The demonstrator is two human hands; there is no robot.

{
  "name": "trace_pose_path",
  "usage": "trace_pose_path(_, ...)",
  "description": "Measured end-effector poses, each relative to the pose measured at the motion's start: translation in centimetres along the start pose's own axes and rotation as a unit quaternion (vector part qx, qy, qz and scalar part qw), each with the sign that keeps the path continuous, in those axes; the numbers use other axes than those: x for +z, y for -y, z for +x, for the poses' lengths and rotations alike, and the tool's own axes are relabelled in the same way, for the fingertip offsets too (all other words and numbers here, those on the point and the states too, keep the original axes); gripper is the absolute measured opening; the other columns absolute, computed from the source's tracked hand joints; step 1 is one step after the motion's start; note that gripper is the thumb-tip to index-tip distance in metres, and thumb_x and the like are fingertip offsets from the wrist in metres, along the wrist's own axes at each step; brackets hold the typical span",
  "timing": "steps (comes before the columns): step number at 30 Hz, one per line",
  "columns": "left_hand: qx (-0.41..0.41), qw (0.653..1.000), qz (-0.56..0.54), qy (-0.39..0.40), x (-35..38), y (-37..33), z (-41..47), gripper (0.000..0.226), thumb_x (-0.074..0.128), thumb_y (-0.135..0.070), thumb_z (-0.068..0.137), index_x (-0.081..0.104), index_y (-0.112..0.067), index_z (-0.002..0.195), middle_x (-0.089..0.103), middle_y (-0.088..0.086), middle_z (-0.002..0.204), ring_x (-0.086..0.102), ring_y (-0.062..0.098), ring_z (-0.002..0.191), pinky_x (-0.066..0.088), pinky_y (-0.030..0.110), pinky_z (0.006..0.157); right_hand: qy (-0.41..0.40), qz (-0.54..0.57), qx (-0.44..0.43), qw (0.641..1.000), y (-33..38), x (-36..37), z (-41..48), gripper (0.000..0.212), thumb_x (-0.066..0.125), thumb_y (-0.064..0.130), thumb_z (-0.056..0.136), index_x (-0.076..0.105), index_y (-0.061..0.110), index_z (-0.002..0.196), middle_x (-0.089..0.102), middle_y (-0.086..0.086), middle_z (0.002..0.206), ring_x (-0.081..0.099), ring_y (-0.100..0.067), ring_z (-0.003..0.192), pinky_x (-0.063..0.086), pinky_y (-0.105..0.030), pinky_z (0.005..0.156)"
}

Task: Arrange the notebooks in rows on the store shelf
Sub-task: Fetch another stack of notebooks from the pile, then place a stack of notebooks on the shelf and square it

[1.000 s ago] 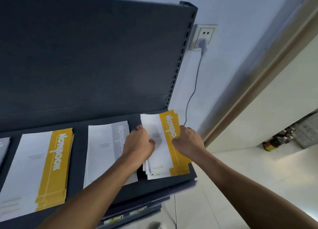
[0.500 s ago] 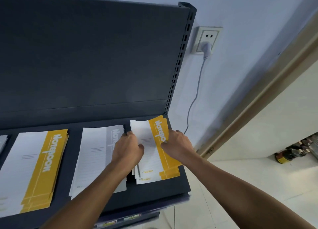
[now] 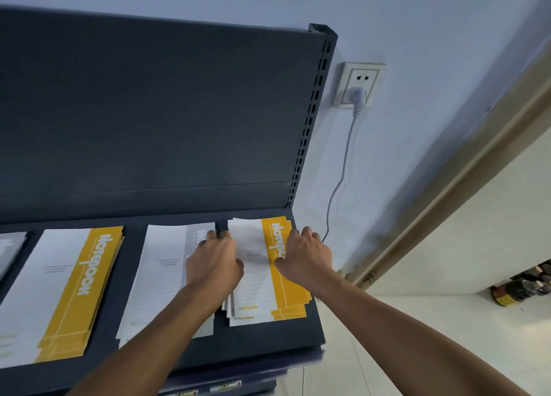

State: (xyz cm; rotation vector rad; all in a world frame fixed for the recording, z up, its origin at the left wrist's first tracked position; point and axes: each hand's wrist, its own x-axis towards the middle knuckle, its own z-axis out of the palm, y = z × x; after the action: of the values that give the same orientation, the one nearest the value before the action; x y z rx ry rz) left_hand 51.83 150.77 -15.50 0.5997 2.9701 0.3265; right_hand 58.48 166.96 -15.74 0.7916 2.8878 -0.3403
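Left hand [image 3: 213,261] and right hand [image 3: 307,255] hold a stack of white and yellow paper notebooks [image 3: 256,291] on the dark grey metal shelf [image 3: 268,345].
The stack lies flat at the shelf's 3 o'clock end; the left hand grips its 9 o'clock edge, thumb on the white cover; the right hand curls over its 3 o'clock edge, thumb on the yellow band; a white and grey notebook pile [image 3: 161,276] lies just beside it at 9 o'clock; a white wall socket [image 3: 362,76] with a plug sits up at 1 o'clock.

Left forearm [image 3: 155,336] bare up to the near edge, right forearm [image 3: 402,327] likewise bare, left hand [image 3: 213,261] uncovered, right hand [image 3: 307,254] uncovered, knuckles showing
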Motion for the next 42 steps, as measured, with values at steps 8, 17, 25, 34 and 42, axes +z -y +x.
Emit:
trace_pose_path(8,-0.059,0.993,-0.061,-0.081,-4.4,4.2,-1.0,0.026,0.058,-0.036,0.093,0.061,-0.022,0.115,0.064,-0.002,0.109,0.064,0.022,0.09,0.047,0.031,0.066,-0.038,0.032,-0.129,0.99,4.8,-1.9,0.1,0.042,0.06,0.034,0.091,0.053,0.015,0.127,0.051,-0.006,0.128,0.054,-0.028,0.115,0.042,-0.033,0.073)
trace_pose_path(17,-0.169,0.97,-0.089,-0.153,-9.9,18.0,-7.0,0.02,0.054,-0.035,0.093,0.064,-0.024,0.107,0.064,-0.007,0.102,0.062,0.019,0.091,0.054,0.037,0.078,0.012,0.046,-0.334,0.942,20.0,0.0,-3.1,0.04,0.055,0.034,0.094,0.05,0.019,0.132,0.047,-0.004,0.13,0.057,-0.026,0.115,0.047,-0.036,0.082)
trace_pose_path(25,-0.202,0.961,-0.088,-0.165,-13.7,33.8,-13.2,0.019,0.053,-0.033,0.094,0.065,-0.024,0.107,0.063,-0.008,0.105,0.061,0.016,0.087,0.055,0.038,0.074,0.016,0.016,-0.452,0.892,36.5,2.6,-8.7,0.037,0.052,0.033,0.096,0.05,0.021,0.131,0.046,-0.002,0.132,0.06,-0.027,0.103,0.044,-0.035,0.073)
trace_pose_path(34,-0.268,0.944,-0.079,-0.172,-17.6,53.5,-21.8,0.019,0.052,-0.032,0.089,0.063,-0.023,0.103,0.063,-0.004,0.104,0.061,0.025,0.095,0.054,0.041,0.081,0.027,0.017,-0.529,0.848,58.2,7.2,-17.5,0.035,0.054,0.035,0.095,0.052,0.022,0.127,0.05,0.001,0.126,0.06,-0.025,0.1,0.049,-0.038,0.079)
trace_pose_path(42,-0.328,0.917,-0.059,-0.219,-20.7,66.7,-29.1,0.014,0.05,-0.032,0.092,0.06,-0.022,0.094,0.06,-0.005,0.089,0.056,0.02,0.081,0.047,0.034,0.064,0.024,-0.004,-0.609,0.793,72.4,8.0,-22.3,0.039,0.053,0.039,0.093,0.053,0.024,0.129,0.055,0.003,0.121,0.062,-0.026,0.102,0.049,-0.04,0.081)
